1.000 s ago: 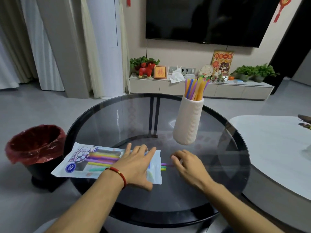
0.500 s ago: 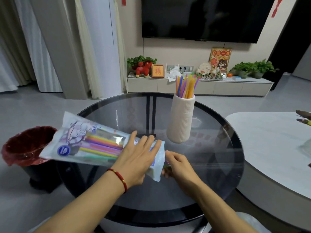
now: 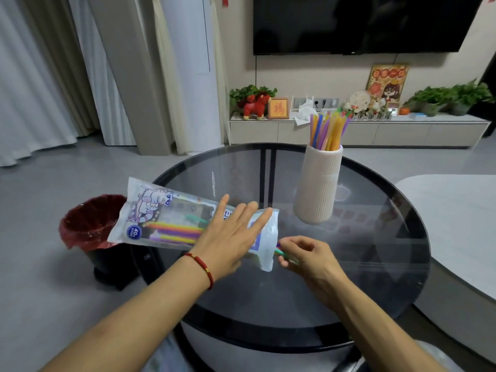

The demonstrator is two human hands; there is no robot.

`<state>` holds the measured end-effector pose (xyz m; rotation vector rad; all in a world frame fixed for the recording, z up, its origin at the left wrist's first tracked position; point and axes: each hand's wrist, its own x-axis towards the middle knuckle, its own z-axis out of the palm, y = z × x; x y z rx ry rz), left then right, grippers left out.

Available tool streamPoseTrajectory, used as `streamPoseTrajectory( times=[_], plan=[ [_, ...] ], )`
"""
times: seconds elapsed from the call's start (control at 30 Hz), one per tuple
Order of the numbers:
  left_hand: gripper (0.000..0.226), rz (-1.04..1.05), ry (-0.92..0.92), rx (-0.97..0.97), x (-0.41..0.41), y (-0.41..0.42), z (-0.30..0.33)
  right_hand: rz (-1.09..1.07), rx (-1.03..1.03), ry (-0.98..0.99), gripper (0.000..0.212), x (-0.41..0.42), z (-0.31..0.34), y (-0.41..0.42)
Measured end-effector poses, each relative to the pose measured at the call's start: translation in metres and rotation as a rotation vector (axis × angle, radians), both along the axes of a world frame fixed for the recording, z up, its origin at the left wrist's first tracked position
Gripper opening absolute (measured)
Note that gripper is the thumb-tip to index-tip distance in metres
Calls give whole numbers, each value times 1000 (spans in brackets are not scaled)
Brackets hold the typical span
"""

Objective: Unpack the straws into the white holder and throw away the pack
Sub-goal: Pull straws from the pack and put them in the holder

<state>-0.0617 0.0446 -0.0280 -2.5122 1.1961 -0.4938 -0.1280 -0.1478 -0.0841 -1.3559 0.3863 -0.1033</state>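
The straw pack (image 3: 161, 213), a clear bag with a cartoon print and several coloured straws inside, is held tilted above the table's left edge. My left hand (image 3: 228, 240) grips the pack near its open right end, fingers spread over it. My right hand (image 3: 303, 253) pinches the tips of straws (image 3: 280, 251) that poke out of the pack's mouth. The white ribbed holder (image 3: 318, 186) stands upright on the round glass table (image 3: 375, 264), with several coloured straws (image 3: 327, 130) in it.
A black bin with a red liner (image 3: 88, 226) stands on the floor left of the table, under the pack's far end. A white table (image 3: 456, 224) sits to the right. A TV bench with plants and ornaments lines the back wall.
The pack lay flat on the table under my left hand; it is now lifted and tilted up at its left end. My right hand has closed on the straw tips at its mouth.
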Motion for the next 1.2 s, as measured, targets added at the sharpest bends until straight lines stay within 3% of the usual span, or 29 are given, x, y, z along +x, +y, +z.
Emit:
streamPoseTrajectory(
  times=[0.13, 0.37, 0.53, 0.7, 0.83, 0.97, 1.03, 1.13, 1.2],
  plan=[
    [125, -20, 21, -24, 4, 2, -6, 88, -72, -11, 20, 0, -1, 5],
    [129, 82, 211, -41, 18, 20, -18, -39, -190, -123, 6, -4, 16, -28],
    [133, 89, 436, -84, 30, 29, -18, -58, -54, -157, 15, -22, 34, -61],
    [126, 130, 647, 9, 41, 29, -15, -146, 39, -179, 20, -34, 47, -85],
    [105, 48, 697, -162, 23, -1, -15, -137, -103, -256, 29, -47, 57, -92],
    [40, -42, 473, -307, -4, -40, -28, -160, -10, -344, 27, -50, 59, -96],
    [18, -63, 364, -367, -10, -47, -36, -137, 113, -358, 28, -49, 58, -98],
    [19, -97, 395, -505, -16, -54, -35, -7, 241, -335, 54, -46, 53, -86],
    [19, -146, 455, -575, -19, -61, -35, 29, 134, -303, 56, -41, 46, -66]
  ],
)
